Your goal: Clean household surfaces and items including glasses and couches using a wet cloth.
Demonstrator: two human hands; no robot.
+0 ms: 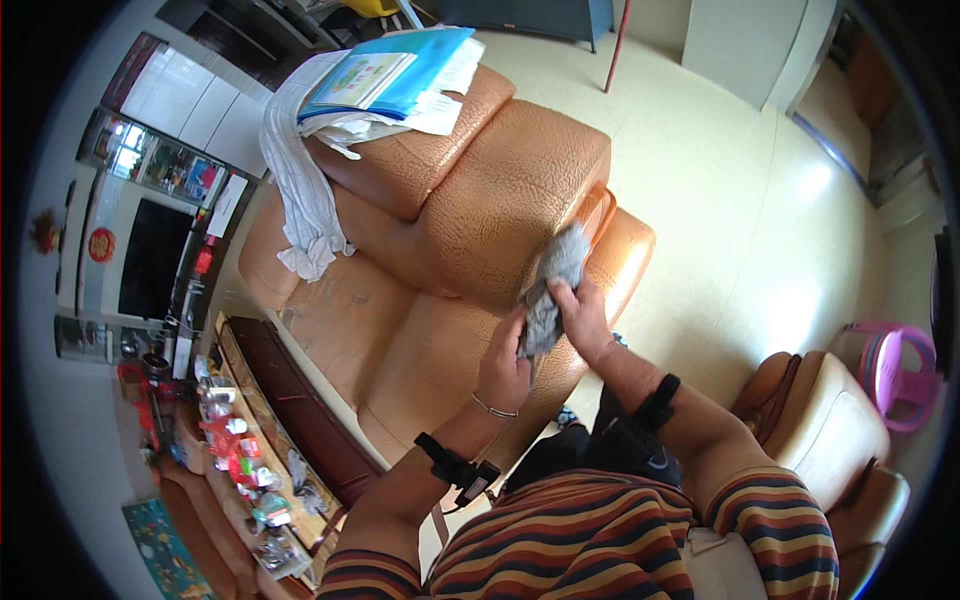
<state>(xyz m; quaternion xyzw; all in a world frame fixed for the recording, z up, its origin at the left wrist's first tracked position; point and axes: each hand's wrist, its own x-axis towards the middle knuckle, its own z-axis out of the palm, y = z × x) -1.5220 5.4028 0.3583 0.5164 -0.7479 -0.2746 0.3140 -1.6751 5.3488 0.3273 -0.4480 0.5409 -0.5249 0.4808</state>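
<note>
Both of my hands grip a bunched grey cloth (553, 292) in front of the arm of a tan leather sofa (517, 187). My left hand (506, 361) has the cloth's lower end, its fingers partly behind the fabric. My right hand (581, 315) clasps it a little higher, thumb lying across the front. The cloth's upper end lies close by the sofa's orange side trim (600, 214); whether it touches the leather I cannot tell. Beneath the hands is the sofa's seat cushion (442, 360).
Blue folders (442, 56) and papers lie on the sofa back, over a white striped cloth (304, 180). A low table (307, 517) crowded with small items stands at left, beside a dark red panel (300, 405). A tan leather seat (832, 405) and pink plastic chair (889, 375) are at right.
</note>
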